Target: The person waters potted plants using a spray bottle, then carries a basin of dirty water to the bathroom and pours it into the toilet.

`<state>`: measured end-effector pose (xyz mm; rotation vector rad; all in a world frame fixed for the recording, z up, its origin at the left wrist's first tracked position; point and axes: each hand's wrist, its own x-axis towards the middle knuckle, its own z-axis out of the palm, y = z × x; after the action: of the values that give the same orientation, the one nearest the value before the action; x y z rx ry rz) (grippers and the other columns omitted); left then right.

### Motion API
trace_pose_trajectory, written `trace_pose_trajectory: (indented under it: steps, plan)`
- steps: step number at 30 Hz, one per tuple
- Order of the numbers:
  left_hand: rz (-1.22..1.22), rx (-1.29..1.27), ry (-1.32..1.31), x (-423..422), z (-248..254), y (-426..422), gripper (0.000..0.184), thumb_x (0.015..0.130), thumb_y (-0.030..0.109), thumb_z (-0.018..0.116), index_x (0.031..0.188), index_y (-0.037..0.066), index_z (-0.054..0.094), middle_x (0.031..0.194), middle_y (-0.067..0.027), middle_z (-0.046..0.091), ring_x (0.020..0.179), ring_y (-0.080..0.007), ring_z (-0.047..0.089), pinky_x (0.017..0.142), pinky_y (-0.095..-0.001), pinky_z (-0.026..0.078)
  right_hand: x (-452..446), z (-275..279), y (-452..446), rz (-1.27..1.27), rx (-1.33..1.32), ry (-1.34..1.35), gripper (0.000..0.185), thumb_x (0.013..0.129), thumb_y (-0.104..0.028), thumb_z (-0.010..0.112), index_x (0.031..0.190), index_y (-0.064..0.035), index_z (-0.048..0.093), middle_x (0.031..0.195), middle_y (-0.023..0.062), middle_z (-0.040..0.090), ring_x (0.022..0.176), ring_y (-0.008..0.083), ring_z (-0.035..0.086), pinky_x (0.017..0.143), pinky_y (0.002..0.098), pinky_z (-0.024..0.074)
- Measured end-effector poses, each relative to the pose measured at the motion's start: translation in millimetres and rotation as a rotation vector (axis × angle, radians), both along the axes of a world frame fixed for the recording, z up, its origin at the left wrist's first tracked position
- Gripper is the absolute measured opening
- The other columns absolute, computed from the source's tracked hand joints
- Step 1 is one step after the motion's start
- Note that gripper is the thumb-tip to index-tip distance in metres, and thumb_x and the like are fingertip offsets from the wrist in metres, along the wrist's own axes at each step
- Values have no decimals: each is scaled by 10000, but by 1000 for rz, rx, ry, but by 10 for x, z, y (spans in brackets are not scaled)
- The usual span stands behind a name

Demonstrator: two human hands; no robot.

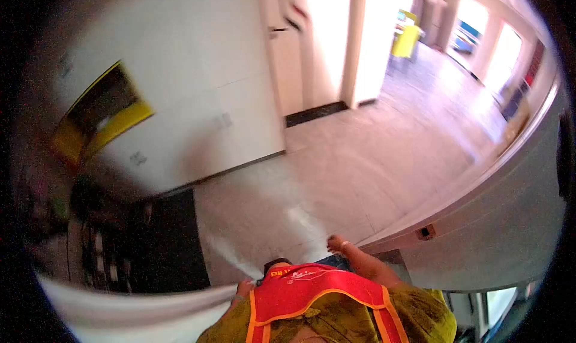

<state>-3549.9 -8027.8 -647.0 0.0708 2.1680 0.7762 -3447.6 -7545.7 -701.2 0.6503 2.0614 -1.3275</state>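
Observation:
Low in the view is the person's body in a red apron [318, 289] with orange edging over an olive-green top [420, 313]. My right hand [338, 243] hangs in front of the body to the right, above the tiled floor, with its fingers curled. Nothing shows in it, but it is small and blurred. My left hand [245, 288] is at the left edge of the apron, partly hidden, near a white surface [144, 316]. Its fingers cannot be made out.
White cabinets [198, 97] with a yellow-framed opening [114, 112] stand left. A door [312, 49] is ahead. Beyond the grey tiled floor [360, 157] is a yellow chair [406, 41]. A curved wall [480, 241] with a socket [425, 232] runs along the right.

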Motion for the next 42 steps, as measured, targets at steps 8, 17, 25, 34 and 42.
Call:
trace_pose_trajectory:
  steps: [8, 17, 25, 34, 42]
  plan:
    - [-262, -65, -68, -2195, -209, 1078, 362, 771, 130, 515, 1112, 13, 545, 840, -135, 615, 689, -209, 590, 596, -308, 469, -866, -488, 750, -481, 17, 45, 249, 767, -123, 553, 994, -23, 540, 711, 107, 588, 564, 205, 588, 459, 343, 479]
    - [-474, 87, -69, -4829, 209, 4038, 315, 788, 92, 492, 1089, 19, 551, 807, -104, 607, 659, -175, 566, 569, -284, 455, -409, -127, 1252, -1355, -464, 43, 146, 781, -189, 509, 818, -72, 588, 664, 114, 586, 519, 238, 563, 407, 376, 423]
    - [-704, 263, -134, -5059, -416, 7059, 377, 813, 129, 530, 1177, 37, 493, 828, -88, 595, 678, -167, 545, 621, -303, 461, -417, -648, 2531, -1457, -336, -564, 205, 765, -304, 585, 790, -127, 686, 806, 72, 659, 684, 224, 620, 608, 404, 475]
    - [-937, 7, -121, -5257, -120, 8688, 380, 813, 179, 536, 1165, 40, 494, 938, -113, 609, 835, -217, 565, 732, -319, 458, -1270, -290, 5612, -1184, -16, 13, 235, 824, -156, 489, 971, 11, 565, 814, 121, 605, 641, 223, 598, 511, 331, 493]
    - [-1028, -265, -57, -5963, -634, 10130, 333, 806, 183, 518, 1101, 29, 537, 976, -134, 604, 901, -262, 554, 778, -340, 450, -2754, 939, 7662, -1220, -192, 208, 253, 798, -186, 542, 982, -14, 566, 815, 95, 621, 658, 196, 609, 554, 320, 500]
